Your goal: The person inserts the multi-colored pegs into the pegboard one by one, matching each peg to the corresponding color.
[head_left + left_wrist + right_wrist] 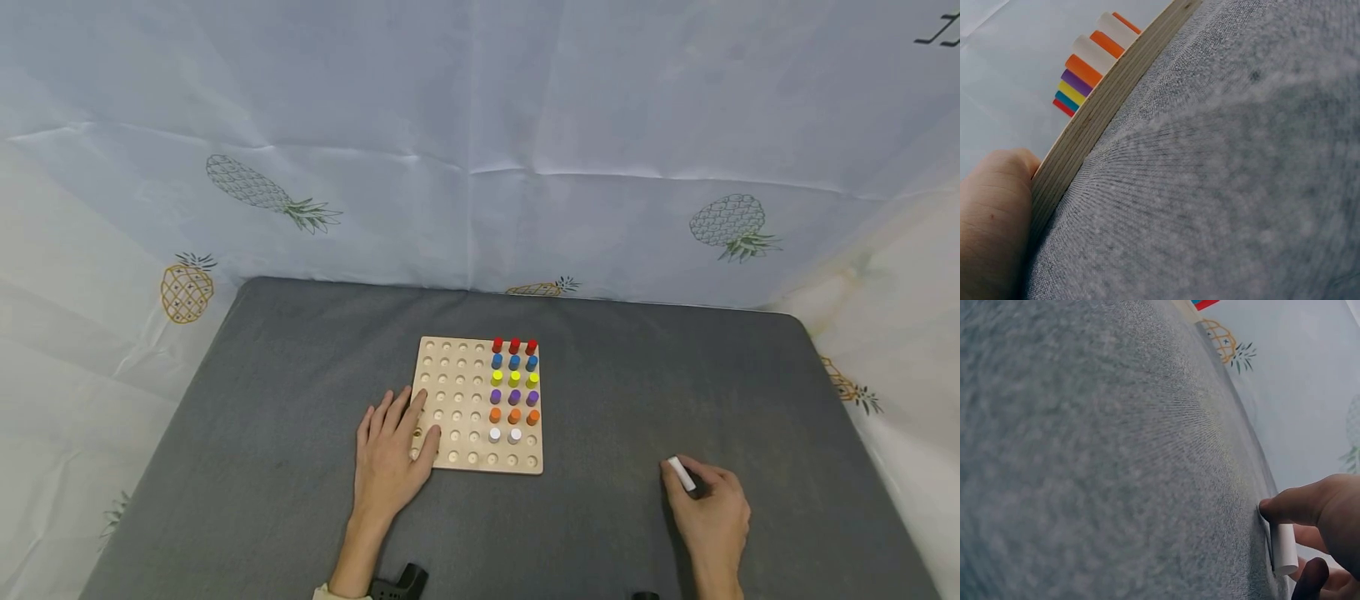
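Note:
A square wooden pegboard (457,398) lies on the grey cloth. Its right-hand columns hold pegs in rows of red, blue, yellow, purple and orange, three to a row, with two white pegs (514,435) below them. My left hand (390,458) rests on the board's left edge with fingers spread and extended. In the left wrist view, the thumb (997,212) lies against the board's side. Off to the right of the board, my right hand (711,508) pinches a white peg (681,473) between thumb and fingers. The right wrist view shows this peg (1283,547) close to the cloth.
Grey cloth (300,375) covers the table. A pale curtain (480,100) printed with pineapples hangs behind it and at the sides. A black strap piece (401,583) shows by my left wrist, and a small dark object (645,595) is cut off at the bottom edge.

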The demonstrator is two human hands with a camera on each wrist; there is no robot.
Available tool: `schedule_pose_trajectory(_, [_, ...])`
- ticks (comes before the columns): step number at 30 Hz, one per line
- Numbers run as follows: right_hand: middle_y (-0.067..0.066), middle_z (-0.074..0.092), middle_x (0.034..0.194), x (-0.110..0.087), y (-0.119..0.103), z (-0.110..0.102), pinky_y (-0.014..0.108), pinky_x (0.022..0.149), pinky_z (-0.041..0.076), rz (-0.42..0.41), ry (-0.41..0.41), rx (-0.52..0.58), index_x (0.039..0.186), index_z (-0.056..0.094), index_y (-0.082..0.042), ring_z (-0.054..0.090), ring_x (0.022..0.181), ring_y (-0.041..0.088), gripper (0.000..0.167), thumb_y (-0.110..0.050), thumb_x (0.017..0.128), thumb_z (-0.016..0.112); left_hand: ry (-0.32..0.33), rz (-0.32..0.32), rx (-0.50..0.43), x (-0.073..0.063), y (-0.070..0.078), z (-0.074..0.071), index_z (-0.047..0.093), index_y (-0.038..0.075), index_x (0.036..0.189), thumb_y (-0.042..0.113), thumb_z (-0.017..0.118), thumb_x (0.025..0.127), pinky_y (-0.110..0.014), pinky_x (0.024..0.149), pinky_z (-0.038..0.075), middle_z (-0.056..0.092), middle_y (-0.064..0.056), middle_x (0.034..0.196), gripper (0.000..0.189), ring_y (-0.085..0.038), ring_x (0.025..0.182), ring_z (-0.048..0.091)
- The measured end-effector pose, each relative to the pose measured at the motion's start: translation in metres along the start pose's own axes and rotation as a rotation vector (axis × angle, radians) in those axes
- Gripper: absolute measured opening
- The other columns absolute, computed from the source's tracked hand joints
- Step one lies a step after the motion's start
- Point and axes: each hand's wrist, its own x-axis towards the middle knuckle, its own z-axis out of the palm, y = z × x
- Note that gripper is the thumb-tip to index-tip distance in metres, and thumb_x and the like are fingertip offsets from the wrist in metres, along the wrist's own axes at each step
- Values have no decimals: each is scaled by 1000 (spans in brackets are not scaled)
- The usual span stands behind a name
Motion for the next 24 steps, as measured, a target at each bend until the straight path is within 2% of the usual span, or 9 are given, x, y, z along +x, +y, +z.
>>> schedule_pose_trajectory(2, [24,70,109,0,0,1,60,78,46,-12,12,6,104,78,-2,66,99,44,27,-20,84,81,4,3,-2,0,0,0,60,16,144,36,66,95,-60,121,26,58,-15,149,53,-40,145,45])
schedule_pose_trajectory(5, [20,73,100,1,-2,2,39,68,45,-41,47,16,100,79,-5,65,80,25,24,-19,81,84,9,6,-2,0,0,0,61,16,144,36,66,95,-60,121,27,58,-15,149,53,-40,145,45])
schedule_pose_trajectory(7, [18,74,95,1,-3,2,27,60,38,-61,66,33,97,80,-5,54,66,10,22,-18,80,86,9,6,-1,0,0,0,61,16,144,36,66,95,-60,121,27,58,-15,149,53,-40,145,45])
schedule_pose_trajectory(9, [17,74,92,1,-6,2,21,53,30,-77,72,53,96,79,-6,40,57,0,22,-17,80,87,6,3,-1,0,0,0,60,16,144,36,66,95,-60,121,26,58,-15,149,53,-40,145,45])
schedule_pose_trajectory(13, [18,73,94,-1,-11,3,20,43,26,-95,45,98,99,78,-5,29,45,-4,22,-16,81,86,-1,-2,-2,0,0,0,60,17,144,36,66,95,-59,122,26,58,-14,149,53,-39,145,44])
schedule_pose_trajectory(24, [12,72,88,-5,-22,7,20,35,24,-122,25,172,98,78,-7,24,35,-6,20,-13,81,87,-2,0,-1,0,0,0,60,17,145,37,65,95,-59,122,25,58,-14,150,53,-39,146,44])
